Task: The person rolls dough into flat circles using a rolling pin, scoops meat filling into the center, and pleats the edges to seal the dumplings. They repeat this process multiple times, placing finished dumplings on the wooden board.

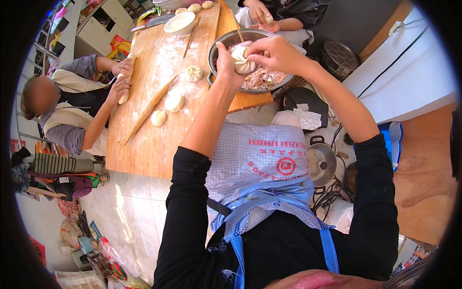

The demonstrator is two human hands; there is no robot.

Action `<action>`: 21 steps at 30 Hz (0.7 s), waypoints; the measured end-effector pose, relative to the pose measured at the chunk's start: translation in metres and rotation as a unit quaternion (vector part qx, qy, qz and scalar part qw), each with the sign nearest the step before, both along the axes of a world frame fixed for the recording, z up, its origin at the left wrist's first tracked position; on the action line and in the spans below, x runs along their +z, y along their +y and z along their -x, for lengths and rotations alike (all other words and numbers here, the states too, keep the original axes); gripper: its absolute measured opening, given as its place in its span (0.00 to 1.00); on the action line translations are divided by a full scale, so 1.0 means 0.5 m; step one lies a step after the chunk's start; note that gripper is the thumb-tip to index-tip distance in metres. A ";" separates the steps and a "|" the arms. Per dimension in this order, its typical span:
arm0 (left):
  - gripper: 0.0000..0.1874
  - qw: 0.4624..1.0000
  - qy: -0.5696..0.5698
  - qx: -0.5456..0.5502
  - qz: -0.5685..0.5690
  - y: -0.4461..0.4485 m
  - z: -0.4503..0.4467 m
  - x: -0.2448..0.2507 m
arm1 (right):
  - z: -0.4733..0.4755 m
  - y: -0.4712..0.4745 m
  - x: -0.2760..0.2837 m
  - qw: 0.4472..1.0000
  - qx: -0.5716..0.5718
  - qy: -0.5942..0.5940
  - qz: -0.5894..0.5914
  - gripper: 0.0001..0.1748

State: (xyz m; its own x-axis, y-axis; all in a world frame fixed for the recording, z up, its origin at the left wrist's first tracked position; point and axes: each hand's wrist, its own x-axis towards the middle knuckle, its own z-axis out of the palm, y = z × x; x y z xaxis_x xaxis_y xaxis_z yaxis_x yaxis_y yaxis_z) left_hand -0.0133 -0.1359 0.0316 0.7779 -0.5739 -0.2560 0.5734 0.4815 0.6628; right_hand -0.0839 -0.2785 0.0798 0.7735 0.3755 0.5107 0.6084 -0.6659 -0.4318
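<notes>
A round pleated dough bun (pixel 241 60) rests in the cupped palm of my left hand (pixel 227 65). The fingertips of my right hand (pixel 272 52) pinch its pleats from the right. Both hands are over a metal pot (pixel 213 59) of minced filling (pixel 265 77), with a stick standing in it. On the floured wooden board (pixel 158 162) lie a pleated bun (pixel 194 73), two pale dough rounds (pixel 174 102) (pixel 158 118) and a tapered wooden rolling pin (pixel 149 110).
Left of the board, a person (pixel 72 101) has both hands on a dough roll (pixel 125 81). Another person's hands (pixel 263 18) hold dough beyond the pot. A white bowl (pixel 179 23), chopstick (pixel 191 38) and several buns are at the far end. A lidded pan (pixel 321 164) sits on the floor.
</notes>
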 end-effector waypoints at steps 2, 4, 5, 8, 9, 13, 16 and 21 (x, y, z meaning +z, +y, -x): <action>0.41 1.000 0.005 0.000 -0.006 0.003 -0.001 -0.002 | 0.000 0.005 0.018 0.998 -0.044 0.030 -0.040 0.11; 0.41 1.000 0.002 -0.012 -0.016 0.005 0.000 0.002 | -0.002 0.007 0.023 0.995 -0.065 0.063 -0.042 0.11; 0.41 1.000 -0.001 -0.012 -0.015 0.005 0.001 0.003 | -0.007 0.006 0.019 0.997 -0.056 0.040 -0.023 0.12; 0.41 1.000 -0.009 -0.018 -0.017 -0.005 0.003 0.004 | -0.016 -0.005 0.007 0.999 -0.040 -0.005 0.021 0.12; 0.41 1.000 -0.009 -0.019 -0.022 -0.004 0.003 0.005 | -0.018 -0.004 0.006 0.999 -0.039 -0.004 0.023 0.11; 0.41 0.999 0.005 -0.026 -0.036 -0.003 0.004 0.009 | -0.026 -0.002 0.008 0.994 -0.024 -0.038 0.096 0.08; 0.40 0.998 -0.007 -0.039 -0.044 -0.003 0.005 0.009 | -0.027 -0.002 0.015 0.988 -0.004 -0.071 0.140 0.07; 0.39 0.998 -0.011 -0.059 -0.034 -0.002 -0.002 0.006 | -0.025 -0.001 0.015 0.968 0.003 -0.141 0.208 0.06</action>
